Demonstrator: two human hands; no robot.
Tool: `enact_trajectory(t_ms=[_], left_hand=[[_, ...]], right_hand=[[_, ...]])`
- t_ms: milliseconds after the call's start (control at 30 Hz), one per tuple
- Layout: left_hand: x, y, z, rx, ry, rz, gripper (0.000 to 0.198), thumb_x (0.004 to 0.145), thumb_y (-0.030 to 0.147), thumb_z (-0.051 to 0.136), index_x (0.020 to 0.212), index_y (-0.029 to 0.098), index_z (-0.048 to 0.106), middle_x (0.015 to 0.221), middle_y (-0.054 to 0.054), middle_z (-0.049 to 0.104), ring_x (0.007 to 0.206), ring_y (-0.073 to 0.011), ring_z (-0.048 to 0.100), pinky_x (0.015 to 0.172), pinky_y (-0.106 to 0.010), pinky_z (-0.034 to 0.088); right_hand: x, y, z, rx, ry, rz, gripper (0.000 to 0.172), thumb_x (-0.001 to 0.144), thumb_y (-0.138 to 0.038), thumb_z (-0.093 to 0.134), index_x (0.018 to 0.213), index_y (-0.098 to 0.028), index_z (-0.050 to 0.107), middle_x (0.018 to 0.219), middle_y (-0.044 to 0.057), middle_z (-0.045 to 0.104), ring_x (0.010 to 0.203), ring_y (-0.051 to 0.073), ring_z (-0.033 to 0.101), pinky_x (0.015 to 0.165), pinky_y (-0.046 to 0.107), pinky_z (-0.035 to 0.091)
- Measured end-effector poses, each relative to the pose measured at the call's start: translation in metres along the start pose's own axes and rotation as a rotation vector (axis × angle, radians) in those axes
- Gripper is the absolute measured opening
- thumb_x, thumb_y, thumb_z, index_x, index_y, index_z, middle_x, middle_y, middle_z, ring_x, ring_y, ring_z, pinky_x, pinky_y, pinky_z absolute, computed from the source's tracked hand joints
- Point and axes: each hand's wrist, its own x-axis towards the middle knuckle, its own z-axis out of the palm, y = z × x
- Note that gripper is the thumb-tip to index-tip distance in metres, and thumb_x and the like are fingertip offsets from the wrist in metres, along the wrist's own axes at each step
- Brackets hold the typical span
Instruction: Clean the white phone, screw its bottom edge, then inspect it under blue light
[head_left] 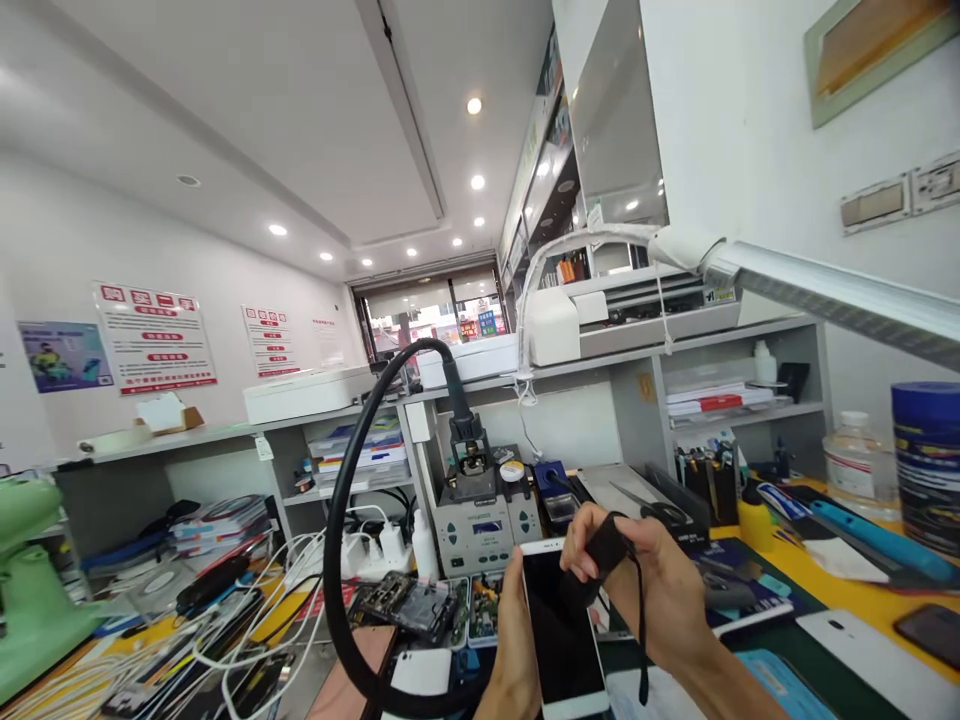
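Observation:
My left hand (pixel 513 640) grips a white smartphone (pixel 562 630) along its left edge, with the dark screen facing me. Above the phone's upper right side, my right hand (pixel 652 575) pinches a small black block-shaped thing (pixel 606 548) with a thin black cord hanging down from it. I cannot make out exactly what this black thing is, or whether it touches the screen. Behind the phone stands a grey hot air rework station (pixel 486 535), its thick black hose (pixel 337 520) looping down on the left.
A white phone back (pixel 862 650) lies at right, near a clear bottle (pixel 857 460) and a blue tub (pixel 926 470). Tangled white cables (pixel 247 640) cover the left bench. A lamp arm (pixel 832 290) reaches across the upper right. Opened phone parts (pixel 420 605) lie left of my hands.

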Motion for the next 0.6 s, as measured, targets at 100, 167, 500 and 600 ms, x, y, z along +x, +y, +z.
enact_trajectory(t_ms=[100, 167, 500, 600], left_hand=[[0.006, -0.003, -0.007, -0.033, 0.002, -0.008, 0.039, 0.081, 0.053, 0.069, 0.093, 0.016, 0.075, 0.090, -0.011, 0.076, 0.093, -0.0355, 0.072, 0.091, -0.048, 0.052], [0.014, -0.003, -0.015, -0.021, 0.032, 0.000, 0.040, 0.077, 0.051, 0.072, 0.094, 0.015, 0.076, 0.091, -0.012, 0.077, 0.101, -0.0384, 0.070, 0.096, -0.050, 0.050], [0.025, -0.001, -0.028, 0.094, 0.133, 0.082, 0.041, 0.077, 0.050, 0.070, 0.108, 0.024, 0.078, 0.100, -0.009, 0.080, 0.124, -0.0387, 0.061, 0.108, -0.053, 0.046], [0.021, 0.001, -0.035, 0.151, 0.189, 0.146, 0.050, 0.075, 0.044, 0.071, 0.124, 0.035, 0.070, 0.105, -0.002, 0.080, 0.128, -0.0361, 0.058, 0.110, -0.051, 0.045]], right_hand=[[0.001, 0.008, 0.000, 0.046, 0.064, -0.036, 0.043, 0.087, -0.052, 0.044, 0.066, -0.020, 0.062, 0.051, 0.001, 0.046, 0.052, 0.018, 0.041, 0.051, 0.031, 0.036], [0.003, 0.013, -0.001, 0.067, 0.105, -0.054, 0.045, 0.088, -0.055, 0.043, 0.064, -0.021, 0.060, 0.046, -0.002, 0.042, 0.047, 0.015, 0.037, 0.052, 0.030, 0.036], [0.010, 0.038, -0.004, -0.022, 0.206, -0.058, 0.060, 0.083, -0.076, 0.049, 0.066, -0.019, 0.058, 0.045, -0.004, 0.045, 0.046, 0.013, 0.040, 0.052, 0.028, 0.033], [0.012, 0.041, -0.003, -0.123, 0.266, -0.068, 0.056, 0.069, -0.075, 0.069, 0.067, -0.019, 0.060, 0.050, -0.003, 0.050, 0.051, 0.014, 0.046, 0.056, 0.029, 0.037]])
